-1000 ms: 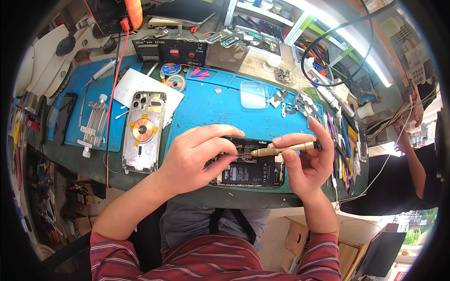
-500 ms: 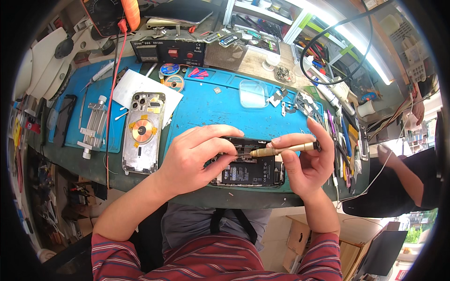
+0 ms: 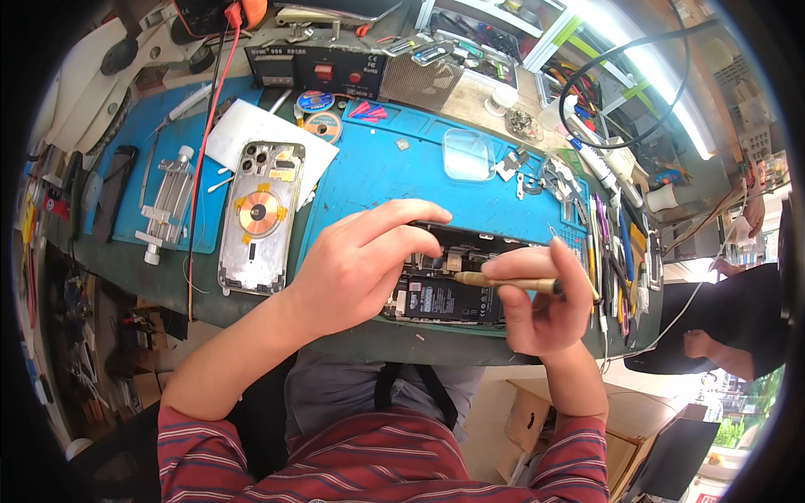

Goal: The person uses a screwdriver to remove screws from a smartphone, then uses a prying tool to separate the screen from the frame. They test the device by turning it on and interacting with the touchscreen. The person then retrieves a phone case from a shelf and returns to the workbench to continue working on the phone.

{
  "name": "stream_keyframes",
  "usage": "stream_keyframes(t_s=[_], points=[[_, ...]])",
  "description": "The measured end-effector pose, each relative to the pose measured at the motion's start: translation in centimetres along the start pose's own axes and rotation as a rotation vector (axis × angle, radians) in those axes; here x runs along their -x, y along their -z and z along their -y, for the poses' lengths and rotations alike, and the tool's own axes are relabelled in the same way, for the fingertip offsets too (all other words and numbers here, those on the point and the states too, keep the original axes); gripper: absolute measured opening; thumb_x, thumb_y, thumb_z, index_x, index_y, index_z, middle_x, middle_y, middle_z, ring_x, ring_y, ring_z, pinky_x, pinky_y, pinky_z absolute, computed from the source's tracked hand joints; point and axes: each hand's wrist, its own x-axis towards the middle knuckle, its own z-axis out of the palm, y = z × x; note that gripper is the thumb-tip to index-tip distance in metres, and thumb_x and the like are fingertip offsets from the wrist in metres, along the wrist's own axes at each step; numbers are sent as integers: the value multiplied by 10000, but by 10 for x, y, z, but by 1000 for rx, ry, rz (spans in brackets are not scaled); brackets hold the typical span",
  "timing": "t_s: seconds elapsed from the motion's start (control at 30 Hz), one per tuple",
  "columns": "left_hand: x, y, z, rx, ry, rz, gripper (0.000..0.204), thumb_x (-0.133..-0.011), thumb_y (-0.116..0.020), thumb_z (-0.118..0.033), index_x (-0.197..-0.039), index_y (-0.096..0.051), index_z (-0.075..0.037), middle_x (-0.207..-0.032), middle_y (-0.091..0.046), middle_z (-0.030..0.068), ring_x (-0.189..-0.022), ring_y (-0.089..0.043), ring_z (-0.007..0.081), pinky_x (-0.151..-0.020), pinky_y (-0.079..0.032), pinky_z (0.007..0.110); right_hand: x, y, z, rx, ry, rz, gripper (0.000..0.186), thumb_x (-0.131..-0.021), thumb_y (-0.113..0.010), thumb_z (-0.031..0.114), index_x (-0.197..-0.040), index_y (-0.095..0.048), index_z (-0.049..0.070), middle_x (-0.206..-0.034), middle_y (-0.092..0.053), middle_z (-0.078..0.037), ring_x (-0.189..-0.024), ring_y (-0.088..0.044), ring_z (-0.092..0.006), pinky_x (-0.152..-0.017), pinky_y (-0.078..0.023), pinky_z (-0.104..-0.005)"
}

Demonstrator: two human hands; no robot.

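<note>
Shirt (image 3: 360, 457): dark red striped cloth, nearest, below both hands.
Right hand (image 3: 545, 302): thumb and fingers gripping a tool (image 3: 503, 283), a slim, brass-toned barrel with a dark end, tip pointing left.
Left hand (image 3: 352, 260): fingers bent, tips over the phone's left part; whether they pinch anything cannot be told.
Phone (image 3: 457, 261): an opened slab between and beneath the hands, with metal-lined innards and a flat black battery (image 3: 449, 302) on the near side.
Housing (image 3: 268, 264): scuffed silver metal, left of the left hand, bearing round lenses and a copper disc (image 3: 257, 213).
Tools (image 3: 618, 260): slender, many-coloured shafts lying right of the right hand.
Mat (image 3: 377, 180): scratched blue sheet, running beyond both hands.
Box (image 3: 468, 159): clear plastic, round-cornered, beyond the phone, thin metal parts (image 3: 528, 180) just to its right.
Reels (image 3: 323, 127): flat discs, beyond the left hand.
Unit (image 3: 289, 75): black-faced block with red switches, farther still.
</note>
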Motion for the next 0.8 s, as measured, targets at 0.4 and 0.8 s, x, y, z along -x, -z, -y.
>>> stream_keyframes(t_s=[0.4, 0.8], points=[[1, -2, 3, 48, 24, -58, 456, -879, -533, 159, -1302, -585, -1, -1267, -646, 170, -1160, -634, 349, -975, -523, 404, -8, -21, -4, 70, 47, 70, 635, -814, -715, -81, -1386, -440, -85, -905, -716, -140, -736, -687, -241, -663, -554, -329], [2, -5, 6, 31, 27, -64, 464, -880, -538, 152, -1315, -571, -6, -1259, -651, 169, -1150, -642, 346, -965, -531, 397, -15, -20, -6, 45, 41, 133, 565, -811, -720, -63, -1337, -513, -71, -943, -723, -139, -750, -699, -243, -657, -565, -332]])
